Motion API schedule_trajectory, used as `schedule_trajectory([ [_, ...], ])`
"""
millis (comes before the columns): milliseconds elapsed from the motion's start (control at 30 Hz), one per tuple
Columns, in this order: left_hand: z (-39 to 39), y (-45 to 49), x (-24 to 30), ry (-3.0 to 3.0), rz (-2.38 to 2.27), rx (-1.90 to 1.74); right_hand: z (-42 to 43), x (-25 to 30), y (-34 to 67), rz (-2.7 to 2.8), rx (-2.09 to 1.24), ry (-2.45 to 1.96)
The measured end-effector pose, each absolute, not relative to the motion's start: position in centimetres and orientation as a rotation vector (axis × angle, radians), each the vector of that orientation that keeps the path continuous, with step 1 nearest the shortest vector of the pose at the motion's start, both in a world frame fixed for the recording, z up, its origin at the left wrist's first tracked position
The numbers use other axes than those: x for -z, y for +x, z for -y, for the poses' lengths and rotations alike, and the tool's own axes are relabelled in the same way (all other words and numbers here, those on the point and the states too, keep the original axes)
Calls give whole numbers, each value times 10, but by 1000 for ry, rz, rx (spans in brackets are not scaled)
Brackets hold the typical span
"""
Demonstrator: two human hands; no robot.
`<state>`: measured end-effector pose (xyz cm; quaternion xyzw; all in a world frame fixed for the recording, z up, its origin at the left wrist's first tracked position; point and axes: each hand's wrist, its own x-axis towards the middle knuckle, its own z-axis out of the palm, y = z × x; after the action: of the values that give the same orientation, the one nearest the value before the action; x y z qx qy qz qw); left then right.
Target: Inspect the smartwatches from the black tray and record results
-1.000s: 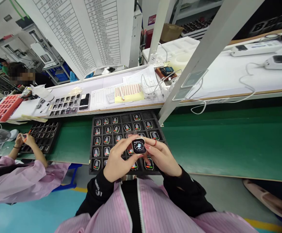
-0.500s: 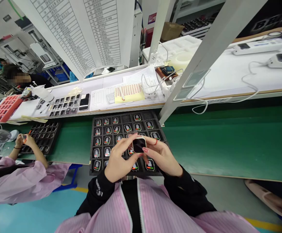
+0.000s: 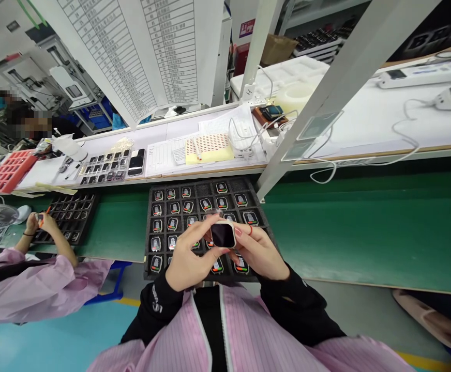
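Observation:
A smartwatch body [image 3: 223,235] with a dark screen and a light rim, no strap showing, is held level above the tray between both hands. My left hand [image 3: 191,257] grips its left side, thumb at the lower edge and index finger along the top. On the right side, my right hand [image 3: 261,252] closes its fingers on the case, thumb by the upper right corner. Just beyond my left fingertips shows a small clear, shiny piece that I cannot make out. Below lies a black foam tray [image 3: 146,219] with several similar watch bodies [image 3: 241,200] in its compartments, many showing lit screens.
Behind the tray runs a white shelf [image 3: 163,174] with papers, a phone [image 3: 136,162], a yellow pad [image 3: 210,155] and cables. A slanted white post [image 3: 306,124] rises at the tray's back right corner. At left, a co-worker's hands [image 3: 41,223] work over another black tray [image 3: 87,219].
My right thumb has slid from the screen's lower right up to its upper right corner. The watch body now faces up more, and the clear piece beyond it has come into sight.

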<state>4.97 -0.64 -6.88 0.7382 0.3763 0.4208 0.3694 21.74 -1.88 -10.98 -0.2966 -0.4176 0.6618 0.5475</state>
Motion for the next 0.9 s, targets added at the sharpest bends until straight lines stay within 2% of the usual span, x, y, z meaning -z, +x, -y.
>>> schedule_trajectory([
  [900, 14, 47, 65, 1893, -1040, -1075, 18, 101, 203, 805, -1672, -662],
])
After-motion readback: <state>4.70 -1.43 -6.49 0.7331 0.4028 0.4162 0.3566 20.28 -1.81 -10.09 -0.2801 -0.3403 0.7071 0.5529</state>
